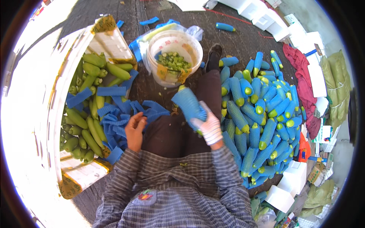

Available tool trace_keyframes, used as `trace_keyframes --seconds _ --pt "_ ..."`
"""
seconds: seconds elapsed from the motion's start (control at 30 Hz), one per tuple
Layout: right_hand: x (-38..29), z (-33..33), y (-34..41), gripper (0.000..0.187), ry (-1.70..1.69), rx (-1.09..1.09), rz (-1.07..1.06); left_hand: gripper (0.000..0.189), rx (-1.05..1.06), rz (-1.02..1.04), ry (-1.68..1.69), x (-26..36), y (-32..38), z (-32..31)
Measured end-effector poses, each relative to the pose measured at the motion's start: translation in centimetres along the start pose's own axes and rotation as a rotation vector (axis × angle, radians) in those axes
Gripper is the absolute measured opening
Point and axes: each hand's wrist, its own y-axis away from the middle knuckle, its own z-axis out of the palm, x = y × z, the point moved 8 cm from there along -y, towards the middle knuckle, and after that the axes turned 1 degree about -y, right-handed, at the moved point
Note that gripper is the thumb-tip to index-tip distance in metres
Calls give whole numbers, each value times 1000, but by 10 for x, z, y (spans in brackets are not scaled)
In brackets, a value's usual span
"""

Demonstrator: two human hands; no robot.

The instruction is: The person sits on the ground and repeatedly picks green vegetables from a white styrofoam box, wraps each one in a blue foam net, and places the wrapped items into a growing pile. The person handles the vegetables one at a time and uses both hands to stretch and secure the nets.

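Note:
In a striped white work glove, my right hand (207,125) grips a green zucchini inside a blue foam net sleeve (186,102), held over my lap. Green shows at both ends of it. My left hand (135,129) is bare and holds nothing, its fingers apart and curled. Close to it lies a heap of flat blue foam net sleeves (117,119). Bare green zucchini (92,131) fill a white foam box (111,42) on the left, whose corners carry yellow tape. A large pile of sleeved zucchini (262,114) lies on the floor at the right.
A white plastic bucket (196,52) with cut green pieces (174,61) stands ahead, a clear plastic bag beside it. One sleeved zucchini (225,27) lies farther off. White foam boxes (265,20), a dark red cloth (299,82) and green bundles (336,88) line the right.

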Motion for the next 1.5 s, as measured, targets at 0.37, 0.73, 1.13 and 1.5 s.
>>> trace_keyframes --seconds 0.37,0.73,1.13,1.5 --pt "129 -390 86 73 1670 345 876 39 -425 464 -802 -27 -106 98" --pt "-25 -47 50 40 350 232 -389 21 -361 456 -494 24 -106 94" --pt "-72 67 94 19 88 208 -617 65 -251 -49 469 74 89 95" --pt "-36 109 145 26 -211 -75 -347 33 84 666 -173 173 149 72"
